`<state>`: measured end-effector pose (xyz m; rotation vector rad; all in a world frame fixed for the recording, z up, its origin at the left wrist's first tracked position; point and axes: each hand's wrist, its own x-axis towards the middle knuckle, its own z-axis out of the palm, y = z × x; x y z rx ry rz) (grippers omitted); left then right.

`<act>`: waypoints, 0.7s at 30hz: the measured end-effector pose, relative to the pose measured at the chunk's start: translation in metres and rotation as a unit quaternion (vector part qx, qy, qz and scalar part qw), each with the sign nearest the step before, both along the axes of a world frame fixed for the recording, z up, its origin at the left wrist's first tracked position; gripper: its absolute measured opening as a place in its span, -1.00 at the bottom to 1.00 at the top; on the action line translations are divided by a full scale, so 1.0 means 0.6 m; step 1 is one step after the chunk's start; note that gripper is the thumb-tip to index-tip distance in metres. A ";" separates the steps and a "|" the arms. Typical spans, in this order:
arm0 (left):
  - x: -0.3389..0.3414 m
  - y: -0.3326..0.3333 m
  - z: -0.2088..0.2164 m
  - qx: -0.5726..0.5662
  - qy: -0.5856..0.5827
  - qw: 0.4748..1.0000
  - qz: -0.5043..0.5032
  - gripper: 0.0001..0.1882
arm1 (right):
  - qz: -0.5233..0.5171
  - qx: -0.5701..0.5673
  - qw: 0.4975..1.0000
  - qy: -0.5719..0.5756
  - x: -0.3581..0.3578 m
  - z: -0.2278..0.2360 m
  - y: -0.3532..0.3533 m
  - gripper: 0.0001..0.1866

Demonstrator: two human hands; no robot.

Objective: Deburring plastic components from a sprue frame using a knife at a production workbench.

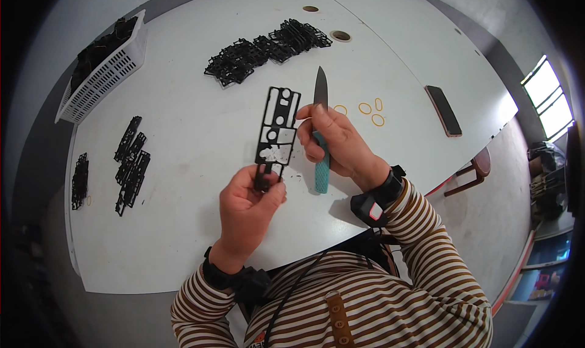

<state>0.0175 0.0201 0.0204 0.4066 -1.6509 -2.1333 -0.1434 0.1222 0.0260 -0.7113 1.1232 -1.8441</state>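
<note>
My left hand (251,200) is closed on the lower end of a flat black plastic frame (279,119), a long piece with round and rectangular cutouts, tilted up over the table. Just right of it, my right hand (338,138) grips a knife with a dark blade (320,87) pointing away from me. Its teal textured handle (322,176) shows below the fingers. Blade and frame are apart, though the right fingertips are close to the frame's right edge. Small dark scraps (297,177) lie on the white table under the hands.
A heap of similar black frames (268,50) lies at the far middle, with smaller stacks (133,168) at left. A white basket (113,74) of black pieces stands far left. Yellow rubber bands (372,110) and a phone (443,111) lie right. A stool (478,168) stands beyond the table edge.
</note>
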 end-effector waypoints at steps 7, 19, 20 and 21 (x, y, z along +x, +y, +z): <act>-0.010 -0.032 0.000 -0.066 -0.038 0.993 0.089 -0.83 | -0.016 0.058 0.998 -0.023 0.003 0.014 0.018 -0.78; -0.019 -0.063 -0.039 -0.173 -0.109 0.976 0.074 -0.88 | 0.050 0.227 0.771 0.593 0.041 0.030 0.024 -0.88; -0.020 -0.064 -0.039 -0.194 -0.128 0.971 0.063 -0.88 | 0.048 0.229 0.771 0.592 0.038 0.027 0.024 -0.88; -0.021 -0.065 -0.040 -0.214 -0.146 0.964 0.052 -0.89 | 0.058 0.259 0.754 0.601 0.034 0.023 0.022 -0.86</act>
